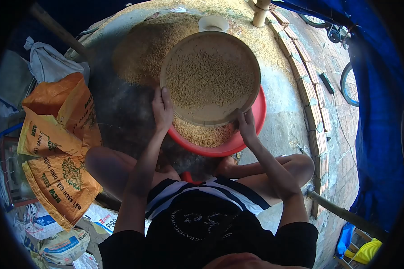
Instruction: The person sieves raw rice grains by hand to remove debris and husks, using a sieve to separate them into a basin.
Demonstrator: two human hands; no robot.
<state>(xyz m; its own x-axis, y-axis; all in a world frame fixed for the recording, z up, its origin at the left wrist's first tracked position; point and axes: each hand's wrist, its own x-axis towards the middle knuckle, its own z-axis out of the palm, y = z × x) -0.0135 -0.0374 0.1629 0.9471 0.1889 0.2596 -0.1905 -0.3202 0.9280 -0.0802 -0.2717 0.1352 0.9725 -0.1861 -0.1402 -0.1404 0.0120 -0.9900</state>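
A round, shallow winnowing tray (209, 42) is held up in front of me, with a layer of unhusked grain (206, 78) spread over its base. My left hand (163, 108) grips its rim at the lower left, thumb on top. At the lower right, my right hand (247, 127) is closed on the same rim. Beneath the tray stands a red basin (261, 110), partly covered by it. Pale grain or husks (204, 134) show inside the basin's near side.
Loose husks (143, 49) lie heaped on the floor beyond the tray, near a pale bowl (213, 23). Orange sacks (63, 152) stand on the left. A row of bricks (307, 92) edges the right side, with a blue tarp (381, 112) hanging past it.
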